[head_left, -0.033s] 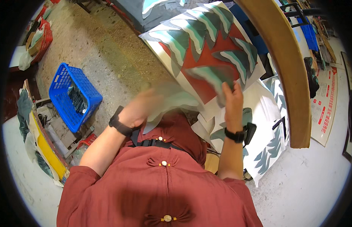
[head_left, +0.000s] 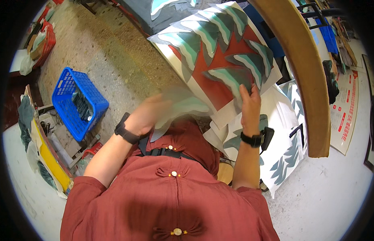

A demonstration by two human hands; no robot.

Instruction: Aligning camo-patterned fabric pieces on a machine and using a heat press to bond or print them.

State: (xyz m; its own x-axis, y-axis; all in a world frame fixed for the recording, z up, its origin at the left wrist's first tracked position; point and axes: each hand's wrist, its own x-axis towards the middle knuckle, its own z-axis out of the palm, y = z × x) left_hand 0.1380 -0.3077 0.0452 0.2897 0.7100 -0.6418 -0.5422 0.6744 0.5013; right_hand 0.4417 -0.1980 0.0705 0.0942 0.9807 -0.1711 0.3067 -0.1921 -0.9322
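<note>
My left hand [head_left: 148, 114] is closed on a curved, wing-shaped cutout [head_left: 186, 105] in grey, pale green and white, blurred by motion above my lap. Its fingertips are smeared. My right hand [head_left: 250, 106] pinches the lower right end of a similar grey-and-green cutout [head_left: 227, 78], which lies over a red sheet [head_left: 215, 90]. More cutouts of this shape [head_left: 209, 36] overlap in rows on the far part of that sheet and down its right side. Whether they are cloth or paper, I cannot tell.
A curved brown beam [head_left: 305, 72] arches over the right side. White sheets with grey-green shapes [head_left: 287, 160] hang below it. On the floor at left stands a blue plastic basket [head_left: 99, 102] with dark material inside. Farther left is a red crate [head_left: 48, 44], with a yellow-edged board [head_left: 48, 146] nearer me.
My right hand has shifted slightly right, and the cutout at its fingers has moved a little with it. The left hand stays almost in place.
</note>
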